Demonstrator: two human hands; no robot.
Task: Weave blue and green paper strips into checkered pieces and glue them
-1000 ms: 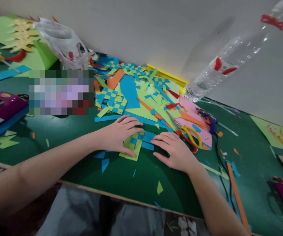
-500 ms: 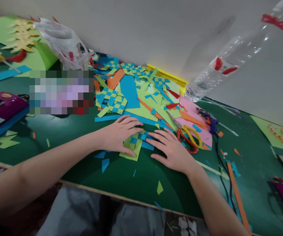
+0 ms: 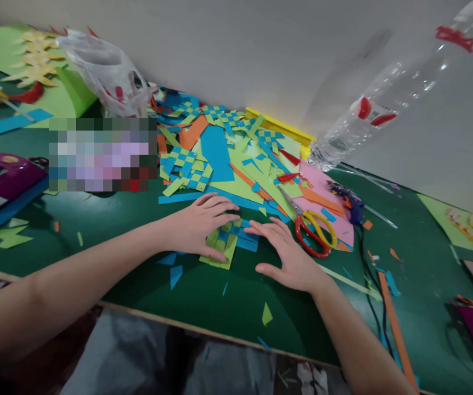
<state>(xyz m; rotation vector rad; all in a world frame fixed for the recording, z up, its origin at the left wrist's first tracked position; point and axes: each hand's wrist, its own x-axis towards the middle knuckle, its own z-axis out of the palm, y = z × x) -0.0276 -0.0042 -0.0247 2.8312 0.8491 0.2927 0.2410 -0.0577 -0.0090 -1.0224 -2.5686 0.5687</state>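
A small weave of green and blue paper strips (image 3: 225,246) lies flat on the dark green table. My left hand (image 3: 202,226) rests over its left part with the fingers spread, thumb on the lower green strips. Some of the weave is hidden under that hand. At the right, my right hand (image 3: 286,253) is open, its fingertips at the blue strip ends and its thumb apart from them over the bare table. Scissors (image 3: 314,233) with one red and one yellow handle lie just beyond my right hand.
Behind is a heap of cut paper and finished woven pieces (image 3: 179,160). A clear plastic bottle (image 3: 378,104) leans at the wall. A plastic bag (image 3: 111,68) stands back left, a purple device (image 3: 8,178) left. Black cables (image 3: 366,269) and an orange strip (image 3: 397,329) lie right.
My right hand's fingers have lifted and drawn together slightly, its thumb shifting right, so more of the blue strip ends shows. My left hand has stayed in place.
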